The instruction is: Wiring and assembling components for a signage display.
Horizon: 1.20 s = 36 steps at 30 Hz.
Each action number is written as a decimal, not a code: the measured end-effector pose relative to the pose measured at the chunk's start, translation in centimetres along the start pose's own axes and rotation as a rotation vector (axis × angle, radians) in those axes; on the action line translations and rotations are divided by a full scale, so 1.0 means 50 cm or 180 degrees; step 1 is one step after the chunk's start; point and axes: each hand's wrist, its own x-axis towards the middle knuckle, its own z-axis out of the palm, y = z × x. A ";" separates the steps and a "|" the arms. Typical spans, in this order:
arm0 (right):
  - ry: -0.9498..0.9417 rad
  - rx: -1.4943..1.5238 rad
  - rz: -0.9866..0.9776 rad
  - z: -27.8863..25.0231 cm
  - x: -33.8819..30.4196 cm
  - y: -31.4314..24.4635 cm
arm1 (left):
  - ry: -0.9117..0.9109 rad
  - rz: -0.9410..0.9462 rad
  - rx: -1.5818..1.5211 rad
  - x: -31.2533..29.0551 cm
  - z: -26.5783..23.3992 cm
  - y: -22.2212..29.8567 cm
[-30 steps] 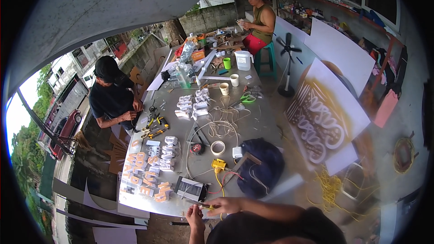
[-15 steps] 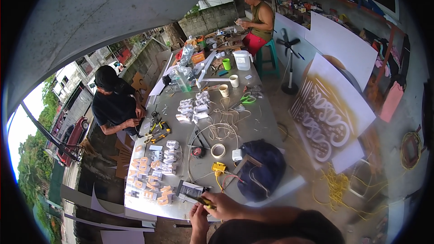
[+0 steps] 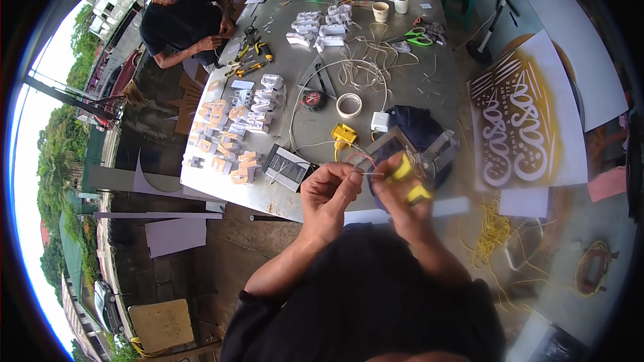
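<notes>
Near the table's front edge, my left hand [image 3: 325,202] pinches a thin wire [image 3: 368,173] between thumb and fingertips. My right hand [image 3: 410,216] is beside it, thumb and forefinger close to the wire's other end. Yellow-handled pliers [image 3: 419,194] sit in that right hand, blurred by motion. Red and pale leads [image 3: 362,156] run just beyond my fingers, near a yellow plug-like piece [image 3: 344,135]. Left of my left hand lies a flat black-and-white box [image 3: 285,168] with wires across it. Behind my right hand is a dark blue cloth bundle [image 3: 420,124].
Small raised letters [image 3: 225,127] stand in rows at the table's left. Farther up are a tape roll [image 3: 349,105], a tape measure [image 3: 312,99], a tangled cord [image 3: 365,60] and green scissors [image 3: 420,37]. A co-worker [image 3: 181,17] stands at the left edge.
My view has tipped downward. Both hands have come up and spread apart; the pliers, earlier held out over the box, are now at the right, and a wire shows between my fingers.
</notes>
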 end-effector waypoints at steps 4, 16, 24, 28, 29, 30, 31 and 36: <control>-0.0255 -0.0164 -0.0007 -0.005 0.012 -0.004 | 0.0016 0.0077 -0.0047 0.004 0.010 -0.011; -0.0191 -0.0758 0.0293 -0.034 0.018 0.047 | 0.0377 0.0001 0.0742 -0.014 -0.013 -0.069; 0.0097 -0.0971 0.0433 -0.077 -0.007 0.114 | 0.0484 -0.0460 0.1236 -0.024 -0.017 -0.111; 0.0169 -0.0858 0.0426 -0.097 -0.024 0.136 | 0.0398 -0.0552 0.1334 -0.032 -0.017 -0.129; 0.0179 -0.0793 0.0522 -0.100 -0.028 0.139 | 0.0423 -0.0592 0.1355 -0.034 -0.016 -0.136; 0.0184 -0.0737 0.0556 -0.101 -0.035 0.140 | 0.0409 -0.0578 0.1296 -0.036 -0.018 -0.140; 0.0181 -0.0695 0.0539 -0.102 -0.036 0.142 | 0.0412 -0.0540 0.1298 -0.036 -0.019 -0.144; 0.0142 -0.0680 0.0884 -0.109 -0.040 0.129 | 0.0204 -0.0796 0.1497 -0.032 -0.035 -0.150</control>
